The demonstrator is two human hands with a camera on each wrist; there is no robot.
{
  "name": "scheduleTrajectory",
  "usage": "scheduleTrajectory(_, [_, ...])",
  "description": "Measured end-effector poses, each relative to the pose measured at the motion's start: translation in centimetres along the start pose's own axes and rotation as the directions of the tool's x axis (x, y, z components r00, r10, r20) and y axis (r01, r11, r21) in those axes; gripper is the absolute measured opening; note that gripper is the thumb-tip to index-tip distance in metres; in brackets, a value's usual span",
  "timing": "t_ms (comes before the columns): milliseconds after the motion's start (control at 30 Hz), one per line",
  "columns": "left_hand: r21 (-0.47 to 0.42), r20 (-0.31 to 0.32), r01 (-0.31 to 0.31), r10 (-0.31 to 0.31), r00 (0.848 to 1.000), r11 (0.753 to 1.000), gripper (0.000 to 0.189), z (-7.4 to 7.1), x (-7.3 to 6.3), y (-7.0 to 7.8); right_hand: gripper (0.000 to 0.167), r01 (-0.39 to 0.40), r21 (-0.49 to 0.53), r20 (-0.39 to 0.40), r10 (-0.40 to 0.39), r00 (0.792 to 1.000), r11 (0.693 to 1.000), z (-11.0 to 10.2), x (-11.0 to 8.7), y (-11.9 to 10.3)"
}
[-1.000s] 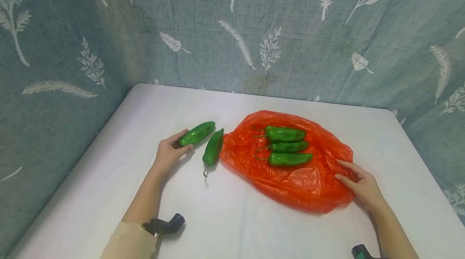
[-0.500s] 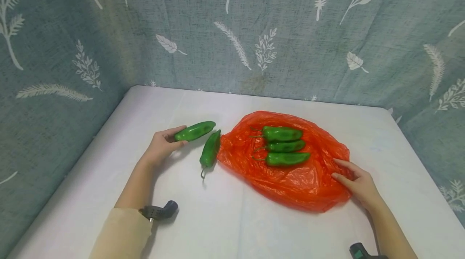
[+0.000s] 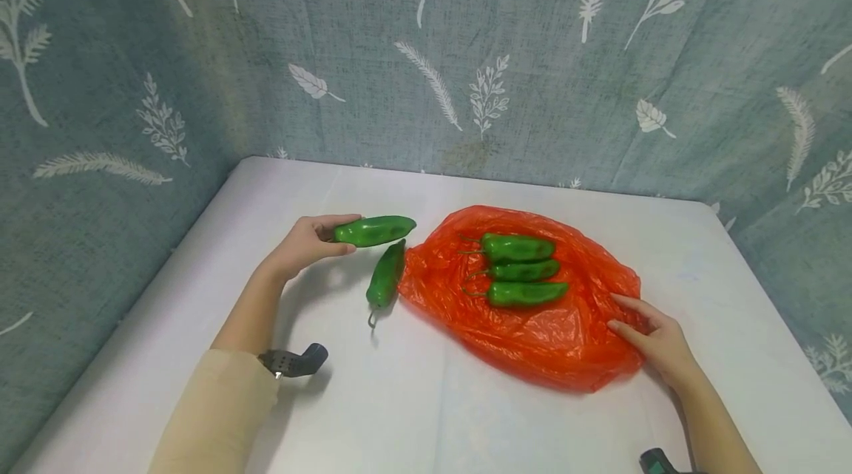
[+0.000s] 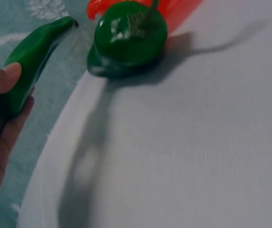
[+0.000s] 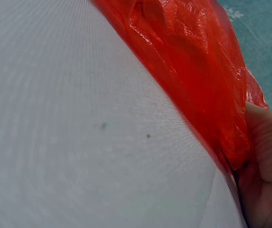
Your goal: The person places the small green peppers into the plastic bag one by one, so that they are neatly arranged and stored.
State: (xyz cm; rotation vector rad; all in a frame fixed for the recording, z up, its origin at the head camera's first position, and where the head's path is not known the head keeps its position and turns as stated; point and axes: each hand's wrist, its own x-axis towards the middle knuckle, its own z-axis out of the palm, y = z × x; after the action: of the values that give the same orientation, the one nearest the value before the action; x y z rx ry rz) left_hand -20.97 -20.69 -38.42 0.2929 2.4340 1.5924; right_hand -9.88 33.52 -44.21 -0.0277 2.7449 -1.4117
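Note:
My left hand [image 3: 308,245] holds a long green pepper [image 3: 376,231] by its stem end, thumb on the near side and fingers on the far side. In the left wrist view this pepper [image 4: 34,54] points up and away, clear of the white surface. Just below it another green pepper [image 3: 386,274] lies with its curled stem toward me; its stem end [image 4: 129,35] looms in the left wrist view. A crinkled red plastic bag [image 3: 552,344] lies spread beside it. My right hand [image 3: 662,337] grips the bag's right edge; bunched red film [image 5: 207,85] runs into that hand. Some right fingers are hidden.
Three green peppers [image 3: 522,271] lie in a row on the red bag, stems to the left. A white-covered table [image 3: 399,400] carries everything. Behind and to the left stands a grey-green leaf-patterned cloth [image 3: 373,52]. A dark wrist device [image 3: 296,361] sticks out from my left sleeve.
My left hand has lifted the pepper off the table, then carried it slightly up and to the right, turning it nearly level. My right hand and the bag have stayed put.

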Motion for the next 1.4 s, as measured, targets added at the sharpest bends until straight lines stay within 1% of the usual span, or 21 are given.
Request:
scheduleTrajectory(100, [0.019,0.025,-0.003,0.003,1.0,1.0,0.057,0.4,0.6,0.8,0.056,-0.007,0.001,-0.004,0.007,1.0,1.0,0.0,-0.1,0.0])
scheduleTrajectory(200, [0.032,0.057,-0.021,0.019,0.998,0.999,0.057,1.0,1.2,1.6,0.055,-0.006,0.007,-0.009,0.006,1.0,1.0,0.0,-0.1,-0.1])
scheduleTrajectory(333, [0.009,0.09,-0.042,0.041,0.995,0.999,0.057,1.8,2.0,2.3,0.055,-0.008,0.01,-0.009,0.008,1.0,1.0,-0.1,-0.1,-0.1])
scheduleTrajectory(467, [-0.032,0.092,-0.049,0.051,0.994,0.998,0.057,2.9,2.6,3.0,0.057,-0.025,0.007,-0.002,0.025,1.0,1.0,0.0,-0.1,-0.1])
scheduleTrajectory(600, [-0.053,0.113,-0.068,0.073,0.991,0.996,0.056,4.1,3.1,3.9,0.057,-0.025,0.007,0.003,0.025,1.0,1.0,0.0,-0.1,0.0])
scheduleTrajectory(833, [-0.06,0.187,-0.108,0.117,0.975,0.992,0.054,6.9,4.2,6.0,0.056,-0.016,0.028,0.006,0.016,1.0,0.999,-0.1,-0.1,-0.1])
scheduleTrajectory(1000, [-0.091,0.233,-0.11,0.128,0.964,0.99,0.053,8.8,4.8,7.0,0.057,-0.009,0.018,-0.006,0.009,1.0,1.0,0.1,0.0,0.0])
scheduleTrajectory(1067, [-0.11,0.241,-0.113,0.137,0.961,0.987,0.053,9.5,5.0,7.2,0.057,-0.007,0.004,-0.015,0.007,1.0,1.0,0.2,0.0,0.0])
scheduleTrajectory(1167, [-0.132,0.238,-0.125,0.154,0.959,0.983,0.052,10.5,5.2,7.5,0.058,-0.007,0.0,-0.015,0.007,1.0,1.0,0.2,0.0,0.0])
scheduleTrajectory(1300, [-0.143,0.221,-0.159,0.188,0.957,0.977,0.052,12.0,5.4,7.7,0.057,-0.007,0.013,-0.01,0.007,1.0,1.0,0.1,0.1,-0.1])
scheduleTrajectory(1400, [-0.142,0.223,-0.184,0.213,0.951,0.973,0.053,13.2,5.3,7.9,0.057,-0.007,0.015,-0.013,0.007,1.0,1.0,0.1,0.1,0.0])
